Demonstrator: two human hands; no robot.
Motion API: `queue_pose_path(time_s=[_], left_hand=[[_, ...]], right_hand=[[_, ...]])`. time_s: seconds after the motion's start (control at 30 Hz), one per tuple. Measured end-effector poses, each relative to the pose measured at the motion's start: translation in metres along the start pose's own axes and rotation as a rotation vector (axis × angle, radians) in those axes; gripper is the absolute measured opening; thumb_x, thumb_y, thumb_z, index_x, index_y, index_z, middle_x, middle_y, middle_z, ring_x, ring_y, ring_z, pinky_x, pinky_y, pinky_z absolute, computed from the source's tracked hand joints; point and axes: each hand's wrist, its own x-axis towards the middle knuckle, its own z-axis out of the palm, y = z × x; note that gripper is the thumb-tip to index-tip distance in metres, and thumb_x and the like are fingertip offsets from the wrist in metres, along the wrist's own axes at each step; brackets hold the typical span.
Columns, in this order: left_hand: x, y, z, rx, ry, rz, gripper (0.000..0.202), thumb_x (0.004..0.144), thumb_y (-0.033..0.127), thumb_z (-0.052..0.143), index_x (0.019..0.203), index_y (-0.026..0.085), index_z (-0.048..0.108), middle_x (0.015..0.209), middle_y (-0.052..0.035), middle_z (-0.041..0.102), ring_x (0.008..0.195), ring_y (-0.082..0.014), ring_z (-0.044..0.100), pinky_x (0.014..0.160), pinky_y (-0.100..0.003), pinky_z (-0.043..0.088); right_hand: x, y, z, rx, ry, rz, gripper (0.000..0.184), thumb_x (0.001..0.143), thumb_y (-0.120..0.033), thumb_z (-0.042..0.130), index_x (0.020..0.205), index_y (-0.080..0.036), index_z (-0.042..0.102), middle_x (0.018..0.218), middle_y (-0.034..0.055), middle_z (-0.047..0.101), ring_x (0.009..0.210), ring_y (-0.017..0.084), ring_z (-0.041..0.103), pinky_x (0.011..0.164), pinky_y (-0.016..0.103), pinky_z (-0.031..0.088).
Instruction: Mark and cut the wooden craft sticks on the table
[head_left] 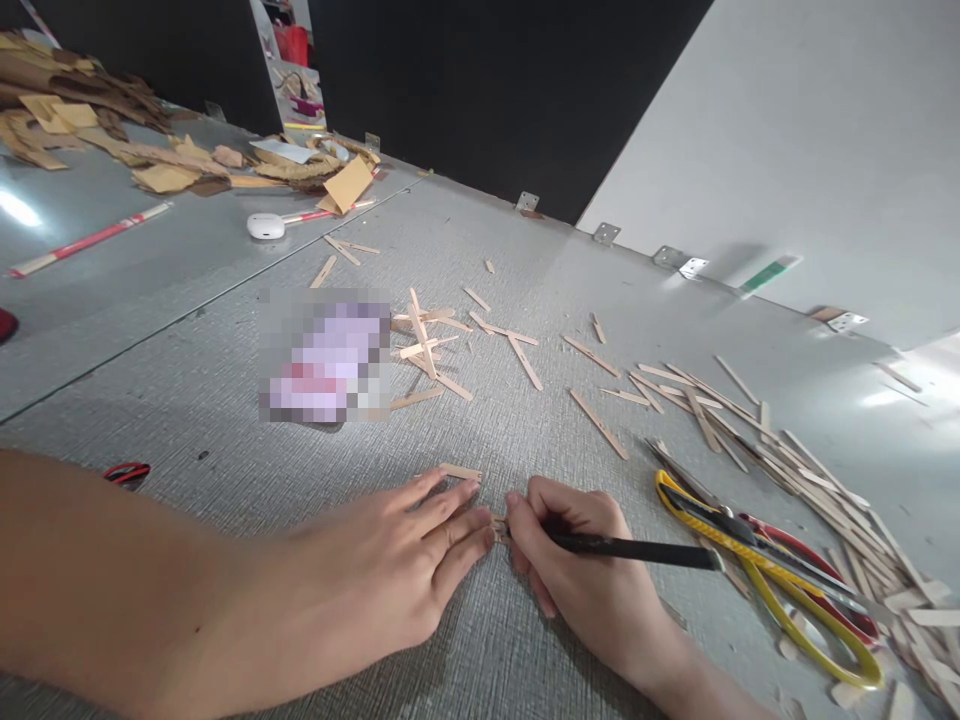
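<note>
My left hand point(405, 560) lies flat on the grey table point(225, 420), fingers stretched out and pressing down a small wooden stick piece point(459, 471) that pokes out past the fingertips. My right hand point(574, 560) is closed around a thin black tool point(637, 549), its tip meeting the wood between the two hands. Whether the tool is a knife or a pen is unclear.
Yellow-handled point(780, 590) and red-handled shears lie right of my right hand. Several wooden sticks point(750, 420) are scattered across the middle and right. A blurred-out patch point(324, 353) sits ahead. Cardboard scraps point(90, 110), a white earbud case point(265, 226) and a red-white stick point(86, 240) lie far left.
</note>
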Motion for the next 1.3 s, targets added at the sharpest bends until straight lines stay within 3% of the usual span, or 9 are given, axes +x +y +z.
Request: queue_pose_path(time_s=[1.3], left_hand=[[0.0010,-0.0006,-0.0015,-0.011,0.003,-0.009,0.048,0.096,0.022,0.061,0.141,0.003,0.061,0.143,-0.0156,0.064,0.137,-0.0323,0.056,0.119,-0.046,0.035]], right_hand=[[-0.0004,0.0013,-0.0013,-0.036,-0.009,-0.025,0.045,0.102,-0.027,0.051,0.057,-0.023,0.046,0.038,-0.0075,0.044,0.031,0.008,0.041,0.037,0.019,0.032]])
